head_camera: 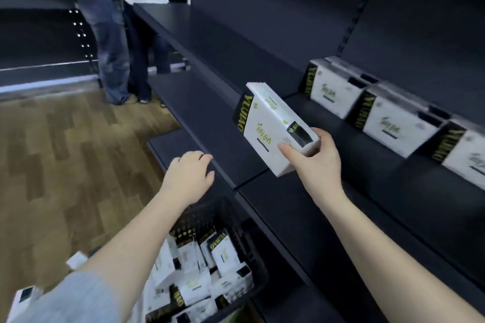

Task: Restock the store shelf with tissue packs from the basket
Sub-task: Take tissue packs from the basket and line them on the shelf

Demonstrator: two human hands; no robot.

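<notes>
My right hand (316, 157) grips a white tissue pack (270, 123) with black and yellow-green print, held tilted in the air over the dark shelf (301, 204). My left hand (190, 174) hovers with loosely curled fingers by the shelf's front edge and holds nothing. Three matching tissue packs (399, 120) stand in a row at the back right of the shelf. Below my left arm, a black basket (258, 257) on the floor holds several more packs (199, 267).
Two people (118, 34) stand in the aisle at the upper left, by the shelf's far end. Another dark shelf board (168, 21) runs above the stocked one. The wood-pattern floor (65, 165) spreads to the left, with loose white packs (23, 296) near my left sleeve.
</notes>
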